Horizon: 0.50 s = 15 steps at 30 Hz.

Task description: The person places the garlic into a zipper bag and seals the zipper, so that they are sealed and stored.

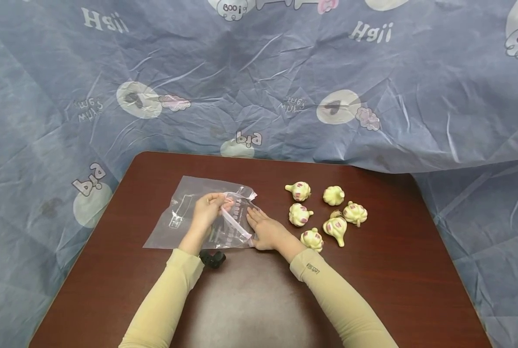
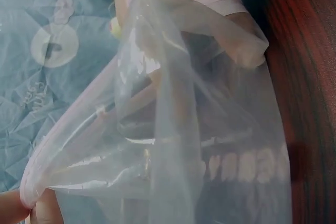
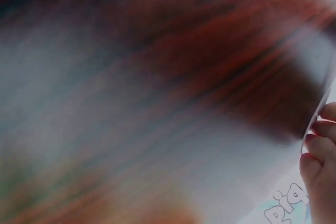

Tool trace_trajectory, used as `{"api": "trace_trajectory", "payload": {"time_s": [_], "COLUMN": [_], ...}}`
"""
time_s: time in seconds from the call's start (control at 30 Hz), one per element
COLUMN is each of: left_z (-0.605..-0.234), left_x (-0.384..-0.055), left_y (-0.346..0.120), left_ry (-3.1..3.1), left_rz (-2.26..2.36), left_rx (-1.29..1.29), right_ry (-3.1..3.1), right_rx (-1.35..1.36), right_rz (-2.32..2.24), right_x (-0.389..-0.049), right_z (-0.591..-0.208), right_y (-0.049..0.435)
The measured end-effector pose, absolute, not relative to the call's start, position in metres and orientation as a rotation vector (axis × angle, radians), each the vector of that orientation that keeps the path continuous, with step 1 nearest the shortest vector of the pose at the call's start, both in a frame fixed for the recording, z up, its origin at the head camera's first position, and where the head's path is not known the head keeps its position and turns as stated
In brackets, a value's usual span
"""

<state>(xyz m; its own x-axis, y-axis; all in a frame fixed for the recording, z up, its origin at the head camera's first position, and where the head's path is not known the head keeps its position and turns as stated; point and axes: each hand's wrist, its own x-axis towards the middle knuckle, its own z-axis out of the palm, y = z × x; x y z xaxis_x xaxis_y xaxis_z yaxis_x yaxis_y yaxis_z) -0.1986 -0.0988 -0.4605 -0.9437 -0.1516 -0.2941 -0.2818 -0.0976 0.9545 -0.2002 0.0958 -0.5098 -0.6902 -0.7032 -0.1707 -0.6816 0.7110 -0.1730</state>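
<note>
On the table [image 1: 398,280], in the head view, a clear plastic bag [image 1: 186,205] is pinched at its edge by the left hand [image 1: 206,212]; the right hand [image 1: 266,231] is laid, fingers straight, at its mouth, near six garlic bulbs [image 1: 334,225]. From the left wrist, the right hand is seen partly through the bag. From the right wrist, the edge is held by left fingers [image 3: 317,171].

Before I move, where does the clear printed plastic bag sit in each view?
Head: the clear printed plastic bag lies left of centre, slightly below mid-height.
Left wrist: it fills the middle, down to the bottom edge.
Right wrist: mostly too blurred; what looks like its rim runs beside fingers at the right edge.
Shared landmark: printed backdrop: top in head, left in left wrist, lower right in right wrist.
</note>
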Motion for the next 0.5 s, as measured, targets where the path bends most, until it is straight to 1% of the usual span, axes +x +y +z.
{"api": "trace_trajectory", "payload": {"time_s": [0.3, 0.5], "left_z": [-0.465, -0.465], "left_x": [-0.196, -0.195], "left_y": [-0.088, -0.083], "left_ry": [2.162, 2.241], "left_rz": [2.134, 2.071], "left_rx": [-0.357, -0.327], "right_ry": [2.729, 2.787], "right_rx": [-1.042, -1.026], "right_rz": [-0.129, -0.356], "right_x": [-0.201, -0.204], "right_z": [-0.505, -0.493], "right_y": [0.095, 0.096]}}
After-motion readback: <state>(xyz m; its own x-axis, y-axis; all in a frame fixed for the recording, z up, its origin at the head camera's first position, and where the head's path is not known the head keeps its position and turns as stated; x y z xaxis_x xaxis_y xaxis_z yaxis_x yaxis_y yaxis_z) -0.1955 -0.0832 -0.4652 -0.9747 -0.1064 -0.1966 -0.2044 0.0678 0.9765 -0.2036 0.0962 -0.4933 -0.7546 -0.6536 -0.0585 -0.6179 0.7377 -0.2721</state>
